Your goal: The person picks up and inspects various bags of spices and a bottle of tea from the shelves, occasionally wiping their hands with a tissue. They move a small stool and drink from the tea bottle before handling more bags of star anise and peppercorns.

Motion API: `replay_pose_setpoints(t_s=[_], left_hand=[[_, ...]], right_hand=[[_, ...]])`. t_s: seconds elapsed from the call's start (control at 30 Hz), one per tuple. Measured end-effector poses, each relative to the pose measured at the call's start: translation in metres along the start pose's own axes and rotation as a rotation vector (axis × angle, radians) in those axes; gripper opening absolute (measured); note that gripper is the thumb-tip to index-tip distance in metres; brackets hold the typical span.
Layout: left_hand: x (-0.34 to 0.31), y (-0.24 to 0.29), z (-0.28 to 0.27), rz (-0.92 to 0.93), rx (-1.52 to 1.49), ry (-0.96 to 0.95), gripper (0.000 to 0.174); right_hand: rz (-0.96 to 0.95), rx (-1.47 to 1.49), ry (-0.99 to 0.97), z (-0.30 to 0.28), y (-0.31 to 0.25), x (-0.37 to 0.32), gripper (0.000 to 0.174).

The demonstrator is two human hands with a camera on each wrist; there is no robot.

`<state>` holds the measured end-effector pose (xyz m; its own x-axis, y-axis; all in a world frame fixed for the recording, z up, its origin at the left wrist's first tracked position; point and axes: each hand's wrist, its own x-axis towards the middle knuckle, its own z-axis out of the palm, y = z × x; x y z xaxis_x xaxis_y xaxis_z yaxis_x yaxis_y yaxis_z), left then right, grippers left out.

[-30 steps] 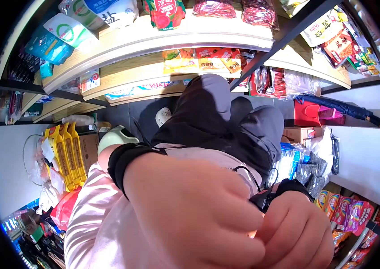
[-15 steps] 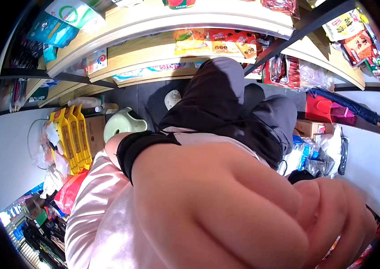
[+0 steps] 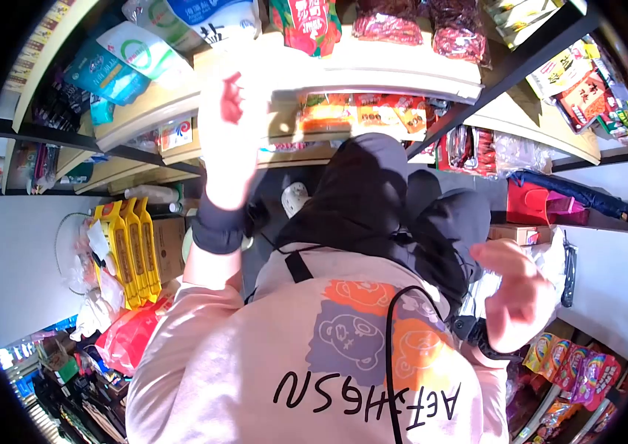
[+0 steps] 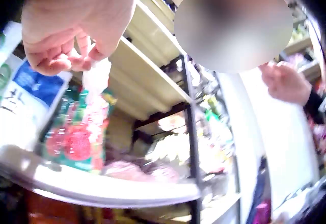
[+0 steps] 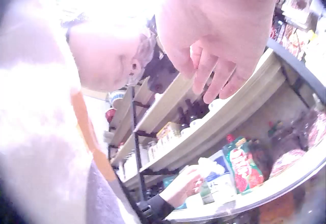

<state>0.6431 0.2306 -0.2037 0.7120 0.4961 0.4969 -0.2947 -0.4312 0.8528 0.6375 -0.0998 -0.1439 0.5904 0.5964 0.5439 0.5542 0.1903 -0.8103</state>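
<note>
Pinching side: the left grip [image 4: 79, 17] has its fingers bent inward, with little gap left at the tips, and has hold of a white crumpled piece [image 4: 97, 84] near the thumb.
White piece: it hangs below the fingertips, above the shelf [image 4: 107, 188] and in front of a red-and-green pouch [image 4: 79, 142]. Whether it touches the pouch, I cannot tell. Glare hides whether it is tissue, cloth or thin plastic.
Weight and feel: probably very light and limp, creasing under slight pressure; if paper, it could tear, and if plastic, it could slide between the fingers.
Where to hold: a gathered fold at the upper end looks best, pinched softly between thumb and fingertips; a single thin edge would likely pull or slip.
Free side: the right grip [image 5: 216, 35] is loosely bent, with gaps between the fingers and nothing in it, well apart from the piece.
Neighbours: a blue-and-white packet [image 4: 43, 84] stands beside the pouch; both look soft-walled and likely to dent or tip if knocked.
</note>
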Motion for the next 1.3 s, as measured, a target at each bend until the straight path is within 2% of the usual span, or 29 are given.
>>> replay_pose_setpoints(t_s=[0.07,0.13,0.17,0.2,0.27,0.3,0.33,0.37,0.4,0.43,0.47,0.5,0.53,0.6,0.63,0.7,0.73,0.8,0.83,1.0,1.07,1.1,1.2,1.3], left_hand=[[0.028,-0.053,-0.010,0.069,0.118,0.039,0.018],[0.040,-0.053,-0.013,0.030,0.521,-0.031,0.018],[0.046,-0.076,-0.016,0.214,0.731,-0.040,0.018],[0.048,-0.081,-0.017,0.266,0.870,-0.124,0.020],[0.046,-0.086,-0.012,0.286,0.910,-0.212,0.023],[0.043,-0.089,-0.010,0.381,0.950,-0.195,0.026],[0.038,-0.085,-0.007,0.402,0.959,-0.169,0.029],[0.033,-0.071,-0.001,0.324,0.997,-0.160,0.034],[0.027,-0.064,0.002,0.357,1.069,-0.107,0.039],[0.021,-0.054,0.005,0.399,1.042,-0.056,0.043],[0.015,-0.036,0.011,0.362,0.928,-0.041,0.043],[0.006,-0.015,0.020,0.353,0.864,-0.057,0.042],[-0.006,-0.026,0.024,0.499,0.842,-0.036,0.037],[-0.016,0.007,0.044,0.334,0.451,-0.353,0.032],[-0.023,0.017,0.055,0.378,0.452,-0.418,0.030],[-0.039,0.041,0.088,0.507,0.418,-0.567,0.030],[-0.044,0.053,0.097,0.473,0.385,-0.653,0.030],[-0.051,0.066,0.115,0.572,0.363,-0.699,0.031],[-0.054,0.073,0.121,0.539,0.363,-0.777,0.032],[-0.072,0.103,0.167,0.645,0.249,-0.906,0.033],[-0.081,0.117,0.191,0.636,0.194,-1.025,0.032],[-0.089,0.123,0.207,0.734,0.146,-0.998,0.031],[-0.114,0.158,0.260,0.730,0.032,-1.161,0.027],[-0.162,0.196,0.326,0.892,-0.233,-1.202,0.023]], right_hand=[[0.226,-0.123,0.221,-0.004,-0.008,-0.021,0.008],[0.261,-0.137,0.279,-0.015,-0.006,-0.027,0.015],[0.278,-0.163,0.280,-0.021,-0.007,-0.032,0.016],[0.288,-0.170,0.285,-0.025,-0.007,-0.033,0.016],[0.323,-0.213,0.325,-0.031,-0.011,-0.035,0.017],[0.327,-0.204,0.339,-0.033,-0.012,-0.037,0.017],[0.345,-0.225,0.348,-0.039,-0.014,-0.041,0.015],[0.348,-0.226,0.382,-0.044,-0.017,-0.044,0.014],[0.352,-0.230,0.421,-0.050,-0.020,-0.049,0.013],[0.375,-0.261,0.461,-0.060,-0.026,-0.058,0.013],[0.400,-0.286,0.499,-0.069,-0.031,-0.067,0.014],[0.306,-0.388,0.558,-0.075,-0.033,-0.070,0.016],[0.296,-0.394,0.637,-0.084,-0.035,-0.079,0.018],[0.303,-0.430,0.730,-0.090,-0.045,-0.081,0.022],[0.295,-0.411,0.754,-0.092,-0.042,-0.085,0.027],[0.339,-0.478,0.677,-0.093,-0.041,-0.100,0.032],[0.371,-0.539,0.616,-0.092,-0.035,-0.105,0.033],[0.422,-0.560,0.531,-0.093,-0.028,-0.121,0.033],[0.443,-0.514,0.544,-0.091,-0.026,-0.130,0.031],[0.503,-0.471,0.635,-0.084,-0.042,-0.176,0.029],[0.512,-0.465,0.686,-0.080,-0.048,-0.197,0.029],[0.517,-0.463,0.714,-0.078,-0.051,-0.210,0.029],[0.525,-0.600,0.744,-0.084,-0.070,-0.244,0.029],[0.548,-0.709,0.772,-0.090,-0.101,-0.269,0.029]])
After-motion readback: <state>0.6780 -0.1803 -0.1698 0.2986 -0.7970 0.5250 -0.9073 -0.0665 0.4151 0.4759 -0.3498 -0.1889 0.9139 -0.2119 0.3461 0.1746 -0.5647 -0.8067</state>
